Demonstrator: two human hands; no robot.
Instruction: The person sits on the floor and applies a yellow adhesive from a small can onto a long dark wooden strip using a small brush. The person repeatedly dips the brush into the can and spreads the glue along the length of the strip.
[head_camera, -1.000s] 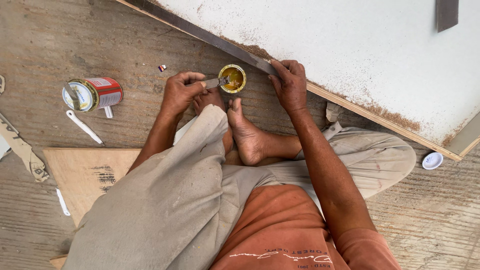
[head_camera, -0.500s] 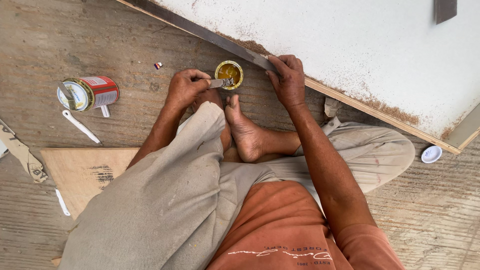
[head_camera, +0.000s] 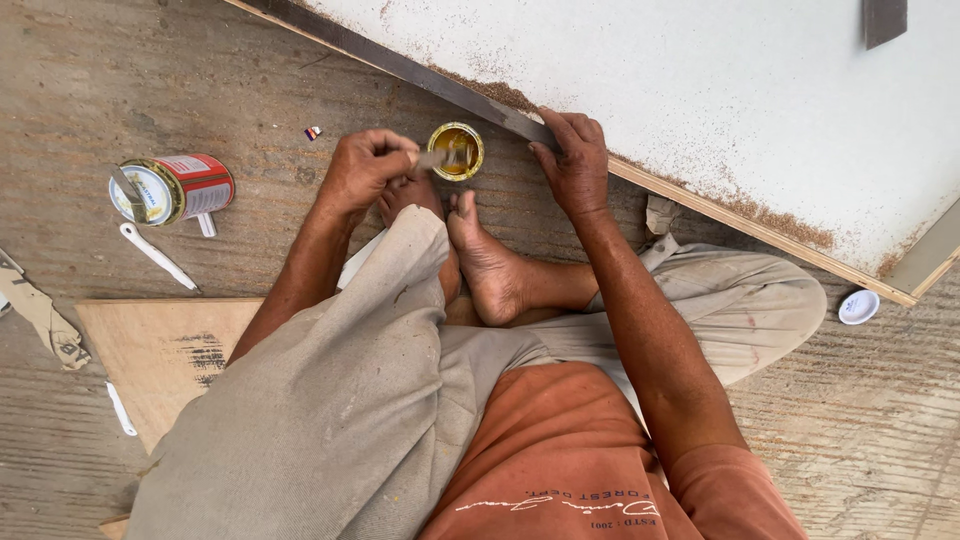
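I sit on the floor with my bare feet (head_camera: 490, 265) tucked in front of me. My left hand (head_camera: 365, 170) is closed on a small flat tool whose tip dips into a little round tin of yellow-brown glue (head_camera: 456, 150) just beyond my toes. My right hand (head_camera: 575, 165) rests fingers-down on the dark edge strip (head_camera: 400, 65) of a big white board (head_camera: 700, 90), pressing it near the tin.
A red and white can (head_camera: 175, 188) lies on its side at the left with a white plastic spatula (head_camera: 158, 257) beside it. A plywood piece (head_camera: 165, 350) lies by my left knee. A small white cap (head_camera: 858, 306) sits at the right. Sawdust lines the board's edge.
The view has shifted a little. My left hand's tool has moved into the glue tin; my right hand stays on the board edge.
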